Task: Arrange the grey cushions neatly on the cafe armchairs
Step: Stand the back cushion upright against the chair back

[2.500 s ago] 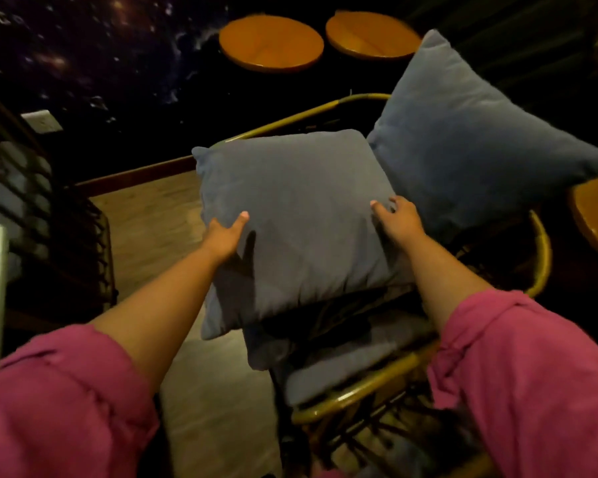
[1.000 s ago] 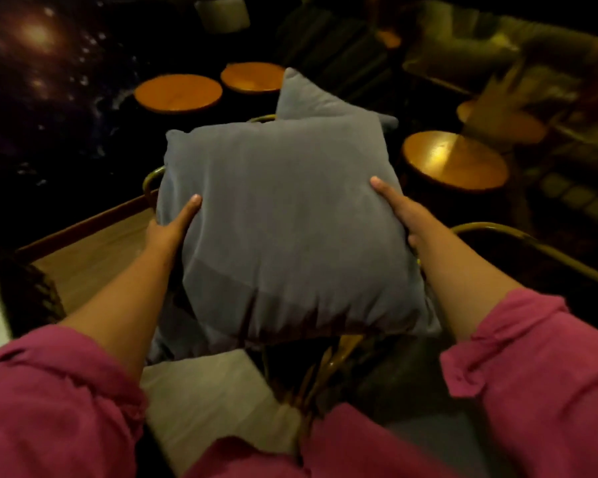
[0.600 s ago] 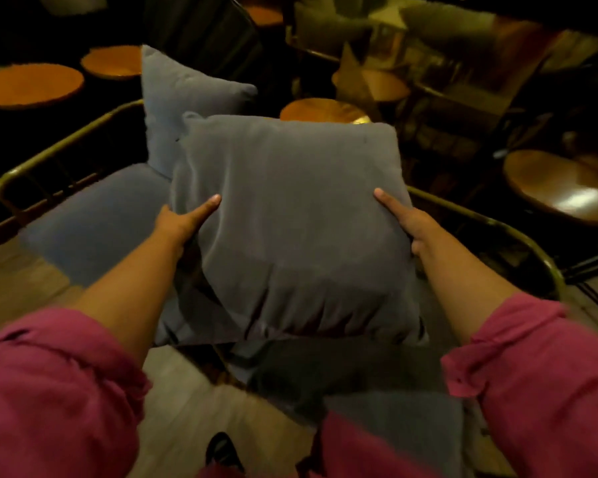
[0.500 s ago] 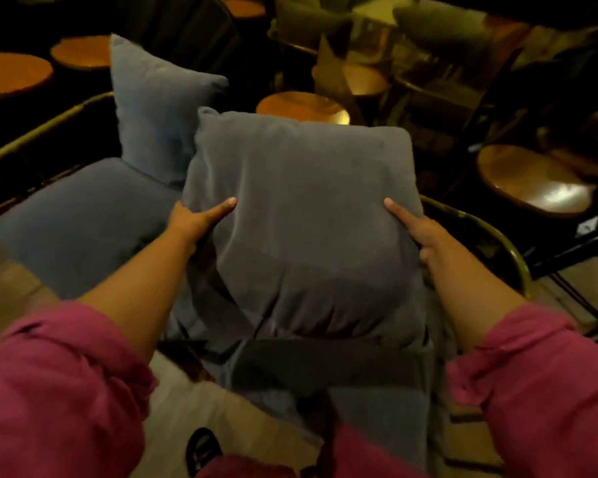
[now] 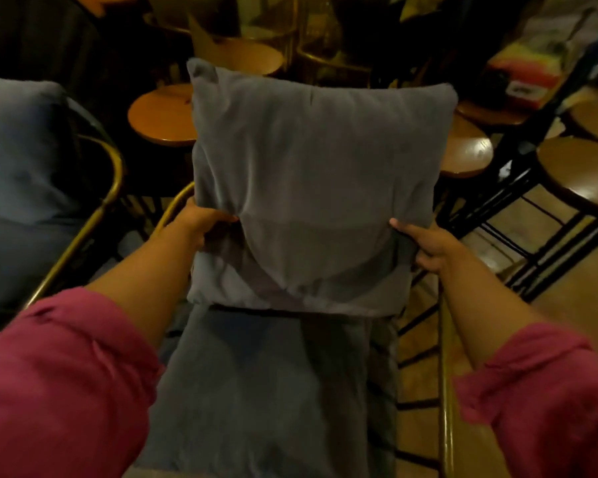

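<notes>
Head view, looking down past two pink sleeves (image 5: 59, 377) at the bottom corners. Nearest: grey seat pad (image 5: 266, 391) of an armchair, with a brass armrest (image 5: 446, 391) along its right edge and black rungs beneath. Above the pad, held upright at the chair's back: grey cushion (image 5: 318, 181), lower edge touching the pad's far end, face turned to the camera. Left hand (image 5: 201, 224) clamped on the cushion's lower left side, fingers (image 5: 221, 217) pressed together and pinching a fold of fabric, forearm reaching straight in from the lower left. Right hand (image 5: 425, 244) at the lower right side, thumb laid on the front face, remaining fingers curled behind the edge and mostly hidden; forearm angled in from the lower right. Brass rail (image 5: 176, 205) of the chair back showing just beside the left hand. At far left, a second armchair (image 5: 107, 198) with brass frame, carrying another cushion (image 5: 18, 143) propped against its back. Behind the held cushion, partly blocked by it: round wooden desks (image 5: 159, 115) on both sides, one glossy at right (image 5: 466, 150), more stools and black metal legs (image 5: 518, 167) further right. Farthest, upper right: a red and yellow package (image 5: 525, 70), writing too blurred to read. Background dim, details lost.
</notes>
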